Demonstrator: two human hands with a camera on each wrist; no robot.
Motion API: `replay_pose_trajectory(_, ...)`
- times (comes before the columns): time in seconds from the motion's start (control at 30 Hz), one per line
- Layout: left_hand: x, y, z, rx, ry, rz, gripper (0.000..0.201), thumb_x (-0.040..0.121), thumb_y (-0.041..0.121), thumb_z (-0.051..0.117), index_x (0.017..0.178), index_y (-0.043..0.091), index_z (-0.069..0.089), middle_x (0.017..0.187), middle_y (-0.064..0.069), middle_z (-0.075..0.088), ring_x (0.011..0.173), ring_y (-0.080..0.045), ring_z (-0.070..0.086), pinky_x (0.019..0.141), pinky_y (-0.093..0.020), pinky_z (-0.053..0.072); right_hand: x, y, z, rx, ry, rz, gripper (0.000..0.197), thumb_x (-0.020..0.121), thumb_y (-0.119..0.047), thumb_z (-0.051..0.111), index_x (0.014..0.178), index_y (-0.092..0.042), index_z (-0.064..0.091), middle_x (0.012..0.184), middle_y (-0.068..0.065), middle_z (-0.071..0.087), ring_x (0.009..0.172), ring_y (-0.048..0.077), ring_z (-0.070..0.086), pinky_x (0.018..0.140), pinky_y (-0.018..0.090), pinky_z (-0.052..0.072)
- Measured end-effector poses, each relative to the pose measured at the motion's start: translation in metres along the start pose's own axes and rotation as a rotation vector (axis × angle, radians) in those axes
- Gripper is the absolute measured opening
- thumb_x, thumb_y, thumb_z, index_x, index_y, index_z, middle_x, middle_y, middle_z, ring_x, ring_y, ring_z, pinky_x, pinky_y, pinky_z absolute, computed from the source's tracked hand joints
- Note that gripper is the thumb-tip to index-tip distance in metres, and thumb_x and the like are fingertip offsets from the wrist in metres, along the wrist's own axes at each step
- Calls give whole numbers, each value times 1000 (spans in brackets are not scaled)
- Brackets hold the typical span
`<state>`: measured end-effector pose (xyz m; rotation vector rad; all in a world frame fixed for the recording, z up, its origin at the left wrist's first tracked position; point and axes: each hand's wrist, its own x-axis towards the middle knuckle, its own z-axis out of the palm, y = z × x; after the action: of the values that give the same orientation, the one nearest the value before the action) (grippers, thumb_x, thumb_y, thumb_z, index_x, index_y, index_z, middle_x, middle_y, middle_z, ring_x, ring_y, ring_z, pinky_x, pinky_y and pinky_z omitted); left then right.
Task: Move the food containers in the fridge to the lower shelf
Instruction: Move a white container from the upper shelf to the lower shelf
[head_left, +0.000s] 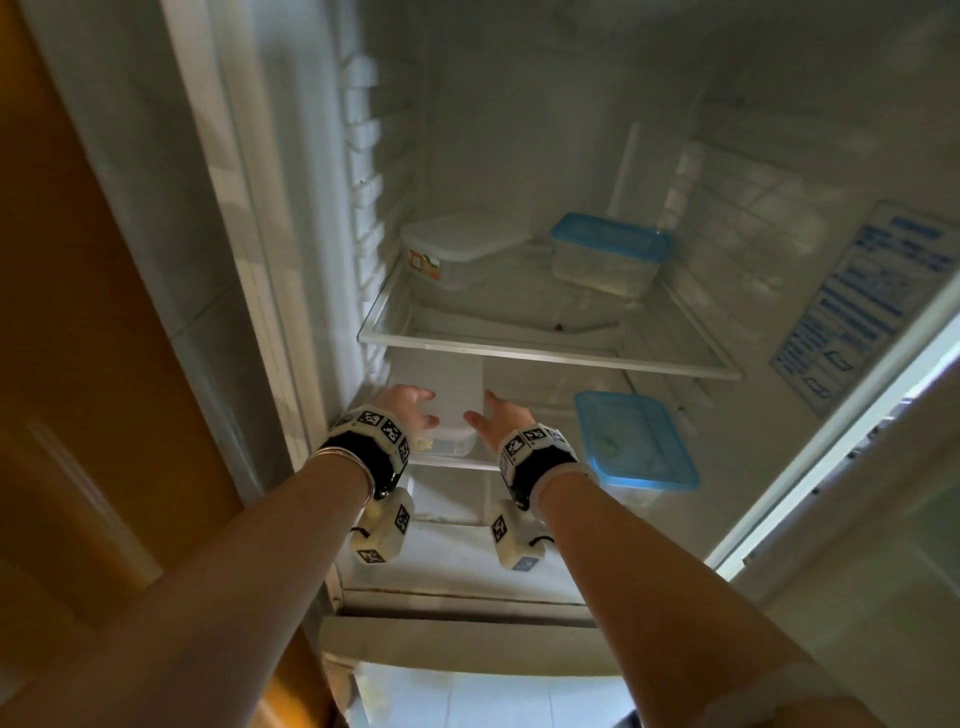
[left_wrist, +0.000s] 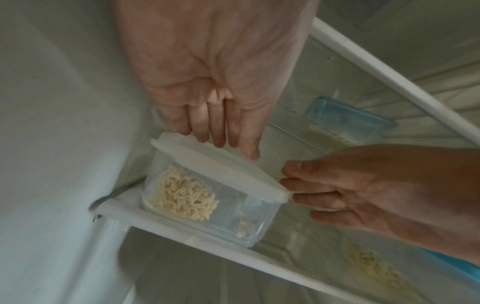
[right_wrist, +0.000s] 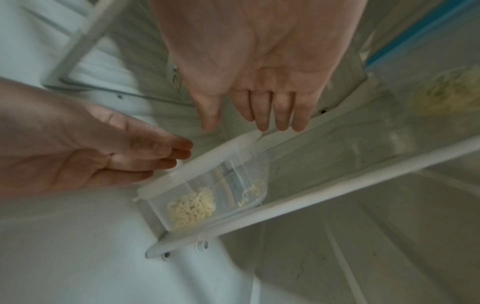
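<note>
Item one: the noodle box (left_wrist: 207, 197), clear with a white lid (left_wrist: 221, 164), stands at the left front corner of the lower shelf (left_wrist: 161, 228), close to the fridge wall (left_wrist: 52, 144). We have our left hand (left_wrist: 207, 86) at its left side, fingers (left_wrist: 218, 131) straight and loosely together, tips at the lid's edge. Our right hand (left_wrist: 369, 189) is at the lid's right end, fingers straight and relaxed; whether they touch the lid we cannot tell. Neither hand grips anything.

Item two: a blue-lidded box (head_left: 636, 441) on the same shelf, to the right, apart from the first.

Item three: the upper shelf (head_left: 545, 353), holding a white-lidded box (head_left: 457, 247) at left and another blue-lidded box (head_left: 608, 252) at right.

Both wrist views are blurred. The blue boxes' contents look pale and stringy, hard to make out.
</note>
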<state>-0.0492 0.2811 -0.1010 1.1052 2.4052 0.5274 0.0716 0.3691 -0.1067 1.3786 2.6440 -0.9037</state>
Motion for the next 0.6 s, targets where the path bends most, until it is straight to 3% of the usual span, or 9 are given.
replay_pose_trajectory(0.3, -44, 23, -28, 42, -16, 194, 47, 93, 21, 54, 139, 14, 46, 149, -3, 43, 136, -21, 42, 115, -31, 29, -61, -25, -24, -220, 73, -4, 52, 101, -37, 31, 146, -11, 29, 147, 12, 42, 134, 29, 42, 108, 34, 35)
replay_pose_trajectory(0.47, -63, 26, -55, 80, 39, 296, 45, 92, 18, 53, 137, 16, 49, 147, -4, 46, 136, -22, 42, 113, -30, 29, -89, -35, -38, -313, 76, -3, 58, 100, -42, 27, 150, -12, 22, 157, 9, 23, 145, 24, 24, 117, 34, 18)
replay_pose_trajectory(0.6, -76, 34, -73, 186, 44, 372, 44, 94, 19, 50, 137, 12, 48, 145, -7, 48, 134, -24, 44, 113, -31, 32, -104, -45, -57, -391, 127, -23, 55, 100, -43, 28, 144, -12, 37, 151, 10, 37, 139, 25, 36, 114, 35, 26)
